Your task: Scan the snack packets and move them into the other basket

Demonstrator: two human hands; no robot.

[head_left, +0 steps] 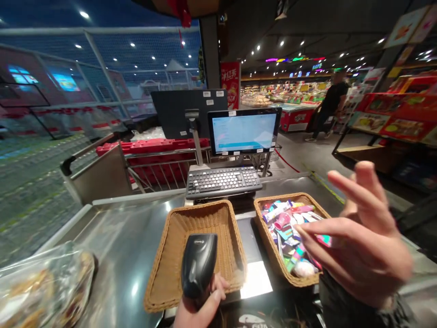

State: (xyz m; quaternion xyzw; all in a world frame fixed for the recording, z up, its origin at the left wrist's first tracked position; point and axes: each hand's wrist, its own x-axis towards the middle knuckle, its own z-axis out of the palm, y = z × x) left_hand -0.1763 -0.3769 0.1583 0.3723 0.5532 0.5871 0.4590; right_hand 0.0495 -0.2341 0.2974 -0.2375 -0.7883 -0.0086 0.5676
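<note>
My left hand (205,305) is wrapped round the handle of a black barcode scanner (200,264), held over the near part of a wicker basket (155,264). The basket's woven floor shows around the scanner. On the right, my right hand (358,241) is raised, its fingers spread and nothing visible in them. Its thumb and forefinger come close together at the tips. Behind these fingertips stands a second wicker basket (269,246), filled with small colourful packets (290,223). My right hand hides part of that basket's right side.
A keyboard (223,180) and a lit screen (245,132) stand beyond the baskets. Clear plastic bags of food (44,287) lie on the metal counter (126,246) at left. Red crates (153,146) are behind it. A person in dark clothes (332,102) stands in the aisle.
</note>
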